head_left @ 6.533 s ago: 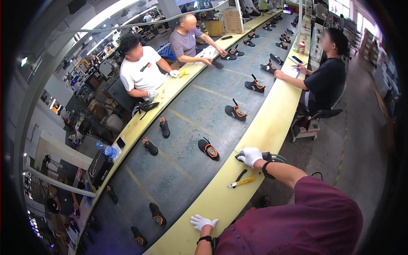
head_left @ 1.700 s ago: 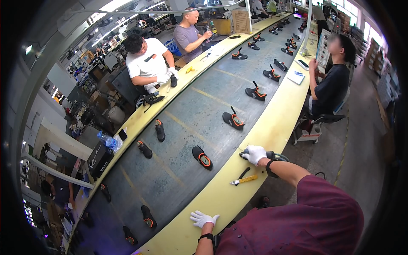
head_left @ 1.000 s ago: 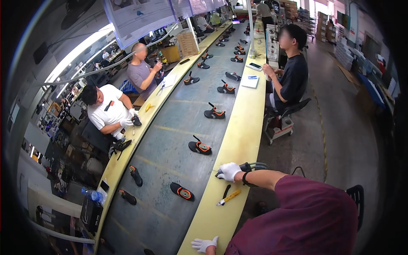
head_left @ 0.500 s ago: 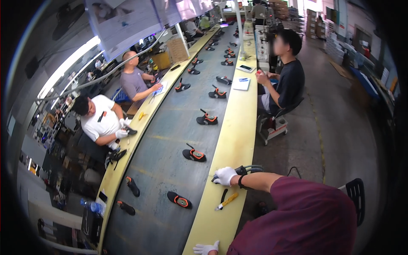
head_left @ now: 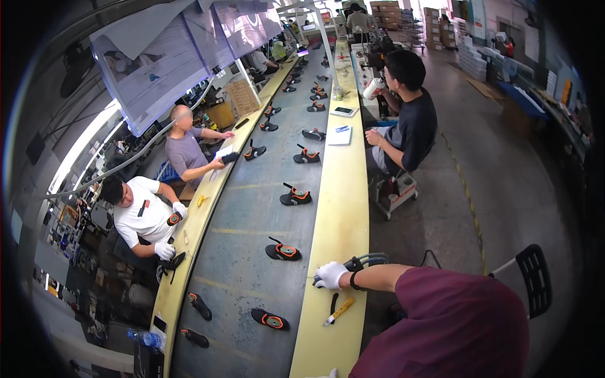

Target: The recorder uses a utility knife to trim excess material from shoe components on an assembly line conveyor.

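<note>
My right hand (head_left: 331,275), in a white glove with a dark band at the wrist, rests on the yellow bench top (head_left: 334,220). Its fingers curl over a dark grey object whose kind is hidden under the glove. Beside that wrist lie dark grey, curved, tube-like pieces (head_left: 372,258). Just nearer on the bench are a yellow-handled cutter (head_left: 342,309) and a slim black piece (head_left: 334,303). Of my left hand (head_left: 331,373) only a gloved sliver shows at the lower edge; its fingers cannot be made out. The nearest shoe (head_left: 270,319), black with orange lining, sits on the belt.
A grey conveyor belt (head_left: 236,252) carries several black shoes away into the distance. Across it, one co-worker (head_left: 142,217) handles a shoe and another (head_left: 189,148) holds a dark shoe (head_left: 230,158). A seated person (head_left: 409,120) lifts a bottle (head_left: 374,88). A black chair (head_left: 534,280) stands right.
My view has shifted, and my left hand has slid mostly out of the lower edge. Shoes on the belt sit nearer. The person at right has raised a bottle. My right hand stays put.
</note>
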Motion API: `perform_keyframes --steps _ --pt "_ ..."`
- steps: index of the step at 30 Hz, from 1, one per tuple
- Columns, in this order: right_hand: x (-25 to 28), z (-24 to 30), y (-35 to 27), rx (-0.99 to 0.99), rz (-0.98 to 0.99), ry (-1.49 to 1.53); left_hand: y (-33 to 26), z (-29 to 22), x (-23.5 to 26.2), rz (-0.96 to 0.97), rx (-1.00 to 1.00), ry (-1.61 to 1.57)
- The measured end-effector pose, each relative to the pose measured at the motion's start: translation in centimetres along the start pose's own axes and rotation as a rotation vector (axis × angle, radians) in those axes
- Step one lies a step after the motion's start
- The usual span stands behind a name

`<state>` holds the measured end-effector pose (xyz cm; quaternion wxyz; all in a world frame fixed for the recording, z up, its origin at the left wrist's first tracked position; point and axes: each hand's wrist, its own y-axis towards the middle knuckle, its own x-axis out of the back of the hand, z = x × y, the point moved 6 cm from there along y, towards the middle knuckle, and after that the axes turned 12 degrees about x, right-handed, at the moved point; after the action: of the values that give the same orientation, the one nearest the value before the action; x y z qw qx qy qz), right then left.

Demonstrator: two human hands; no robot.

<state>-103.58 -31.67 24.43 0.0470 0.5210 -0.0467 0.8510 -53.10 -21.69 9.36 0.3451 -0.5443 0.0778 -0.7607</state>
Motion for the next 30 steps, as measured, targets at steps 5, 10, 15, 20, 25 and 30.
perform_keyframes --steps 5,10,15,20,25,30 --pt "0.7 0.1 0.0 0.004 0.013 -0.01 0.2 -0.2 -0.1 0.015 -0.01 -0.022" --pt "0.9 0.0 0.2 -0.003 0.024 -0.004 0.1 -0.4 -0.1 0.021 -0.002 -0.019" --pt "1.0 -0.3 0.2 0.003 0.022 -0.003 -0.7 -0.4 0.7 0.034 -0.003 -0.002" --pt "1.1 -0.6 0.2 0.007 -0.004 0.01 -1.0 -0.5 1.2 0.014 -0.032 0.004" --pt "1.3 -0.6 0.5 0.017 -0.006 0.0 -2.0 -0.6 2.3 0.036 -0.03 -0.002" --pt "1.5 -0.9 0.6 0.027 -0.033 -0.033 -2.0 -0.8 2.3 0.026 -0.023 -0.007"
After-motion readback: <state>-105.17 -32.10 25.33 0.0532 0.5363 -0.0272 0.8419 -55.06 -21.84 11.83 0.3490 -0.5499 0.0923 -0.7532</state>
